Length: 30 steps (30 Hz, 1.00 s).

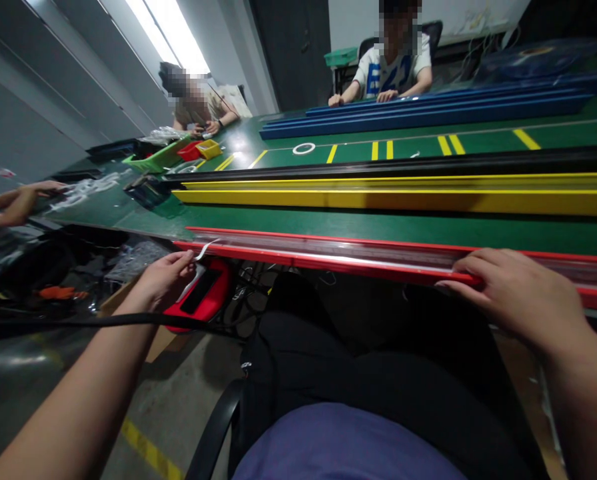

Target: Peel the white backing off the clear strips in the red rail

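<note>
Purple shirt [338, 443] and black trousers [323, 353] nearest cam. Red rail [328, 257] sits along the near edge of the bench [378, 223], long axis running left-right across the view, left end by the left hand, right end out of frame. Clear plastic film [318, 250] lies along it. Left hand [166, 280] is nearly closed, finger and thumb pinching a thin white strip [204, 249] at the rail's left end. Right hand [513, 300] is closed over the rail's top edge, palm down, thumb hidden. Red holder [203, 293] sits just below the left hand. Yellow rail [393, 200] lies parallel beyond, then black rail [378, 163]. Blue rails [423, 113] sit farther along the bench, by a seated co-worker's hands [358, 99].
</note>
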{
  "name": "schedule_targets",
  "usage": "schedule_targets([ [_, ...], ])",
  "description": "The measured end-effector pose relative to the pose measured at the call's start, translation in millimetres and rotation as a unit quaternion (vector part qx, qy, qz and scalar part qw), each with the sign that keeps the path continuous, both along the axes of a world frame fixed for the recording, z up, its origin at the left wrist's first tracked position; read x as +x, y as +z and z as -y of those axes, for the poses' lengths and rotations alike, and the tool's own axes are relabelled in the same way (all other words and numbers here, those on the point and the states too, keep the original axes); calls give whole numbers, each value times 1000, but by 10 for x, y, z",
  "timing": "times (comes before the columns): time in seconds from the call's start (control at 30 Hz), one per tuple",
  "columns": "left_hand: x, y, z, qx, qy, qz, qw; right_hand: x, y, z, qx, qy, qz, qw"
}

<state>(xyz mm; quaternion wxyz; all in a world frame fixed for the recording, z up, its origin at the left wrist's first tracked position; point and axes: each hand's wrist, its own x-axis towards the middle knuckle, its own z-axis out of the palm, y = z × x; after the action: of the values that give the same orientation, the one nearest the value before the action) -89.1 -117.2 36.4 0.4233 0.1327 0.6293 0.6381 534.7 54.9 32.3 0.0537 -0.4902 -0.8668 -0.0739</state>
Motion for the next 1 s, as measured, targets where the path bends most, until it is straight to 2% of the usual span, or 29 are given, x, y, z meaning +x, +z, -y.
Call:
schedule_targets([
  [0.13, 161, -71, 35, 4, -13, 19, 1000, -54, 9, 4, 17, -3, -13, 1000],
  [0.4, 681, -40, 3, 81, -6, 87, 993, -233, 20, -92, 45, 23, -61, 997],
  [0.57, 979, -175, 43, 67, 5, 128, 990, -236, -27, -73, 85, 57, -71, 992],
  [0.67, 1099, -246, 81, 35, -60, 76, 995, -273, -34, -13, 96, 70, -109, 987],
  [0.8, 1234, -243, 97, -13, -149, 30, 988, -418, -9, 104, 109, 71, -162, 978],
  [0.9, 1332, -257, 83, 0, -183, 42, 982, -563, 19, 235, 138, 52, -224, 963],
  [1.0, 1430, -363, 64, 20, -221, 54, 974, -736, 51, 434, 150, 48, -288, 945],
])
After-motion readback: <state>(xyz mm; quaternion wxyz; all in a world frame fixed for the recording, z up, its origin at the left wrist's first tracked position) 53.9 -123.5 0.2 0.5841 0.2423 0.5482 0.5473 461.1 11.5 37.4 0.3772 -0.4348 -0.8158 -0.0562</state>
